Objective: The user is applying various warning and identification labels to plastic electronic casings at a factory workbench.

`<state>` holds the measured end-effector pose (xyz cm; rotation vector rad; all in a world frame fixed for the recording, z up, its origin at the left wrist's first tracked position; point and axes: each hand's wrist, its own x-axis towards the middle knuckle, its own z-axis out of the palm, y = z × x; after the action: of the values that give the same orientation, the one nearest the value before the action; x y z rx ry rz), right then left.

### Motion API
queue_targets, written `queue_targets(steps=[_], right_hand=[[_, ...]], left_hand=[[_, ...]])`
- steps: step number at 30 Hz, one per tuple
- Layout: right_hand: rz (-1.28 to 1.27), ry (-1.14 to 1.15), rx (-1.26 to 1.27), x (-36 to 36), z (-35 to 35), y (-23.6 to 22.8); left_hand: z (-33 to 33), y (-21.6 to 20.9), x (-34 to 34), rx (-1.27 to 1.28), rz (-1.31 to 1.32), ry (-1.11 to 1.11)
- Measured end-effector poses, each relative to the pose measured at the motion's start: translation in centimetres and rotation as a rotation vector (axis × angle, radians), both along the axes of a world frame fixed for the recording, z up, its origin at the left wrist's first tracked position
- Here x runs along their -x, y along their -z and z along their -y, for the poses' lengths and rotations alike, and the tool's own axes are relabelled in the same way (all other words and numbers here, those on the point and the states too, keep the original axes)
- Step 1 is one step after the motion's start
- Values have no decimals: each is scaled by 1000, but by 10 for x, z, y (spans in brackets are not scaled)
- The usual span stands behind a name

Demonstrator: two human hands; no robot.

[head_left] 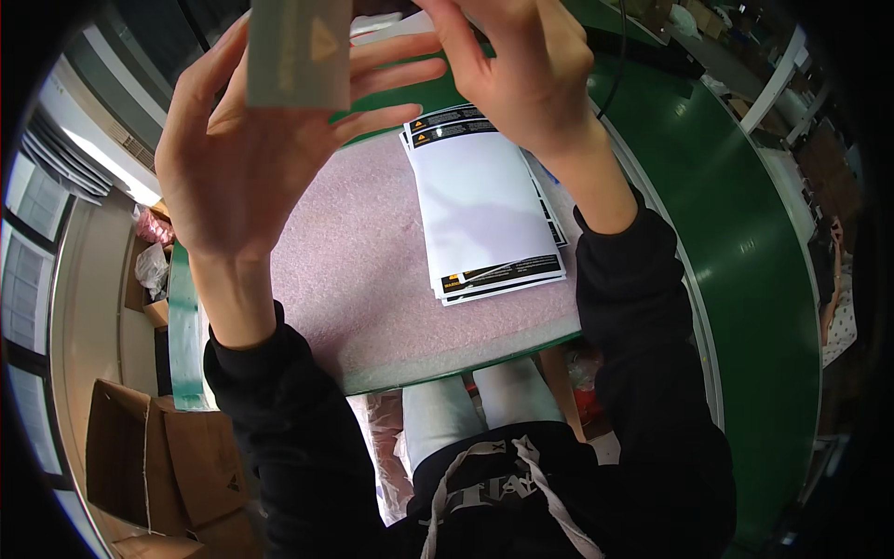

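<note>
A greyish, see-through label (pixel 298 61) with a faint triangle mark hangs close in front of the palm of my left hand (pixel 237 163). Its top is cut off by the upper edge of the picture. My left thumb runs up along its side, while the other visible fingers stretch to the right. Beside them, my right hand (pixel 521 74) is raised with its fingers curled in. Its fingertips are partly out of the picture, so what they pinch cannot be made out. Below both hands lies a stack of white sheets (pixel 480 196) with black, orange-marked bands at the ends.
The stack rests on a pinkish foam mat (pixel 363 270) covering a table with a green edge (pixel 466 365). Open cardboard boxes (pixel 168 456) stand on the floor at the left. Clear plastic bags (pixel 152 268) lie near the window wall. A dark cable (pixel 615 74) hangs at the upper right.
</note>
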<state>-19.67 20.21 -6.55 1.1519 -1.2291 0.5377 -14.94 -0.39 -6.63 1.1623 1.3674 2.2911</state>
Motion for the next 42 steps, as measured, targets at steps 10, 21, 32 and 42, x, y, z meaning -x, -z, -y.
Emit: queue_targets(steps=[10,21,32,42], right_hand=[[-107,-86,-21,20,12,-5],[215,-212,378,13,-76,-33],[-18,203,282,23,-87,-31],[-49,227,285,25,-88,-34]], left_hand=[[5,-4,5,125,-168,-361],[9,-8,-21,126,-618,32],[-36,-5,-47,292,-645,-16],[-51,-16,-53,428,-692,-49]])
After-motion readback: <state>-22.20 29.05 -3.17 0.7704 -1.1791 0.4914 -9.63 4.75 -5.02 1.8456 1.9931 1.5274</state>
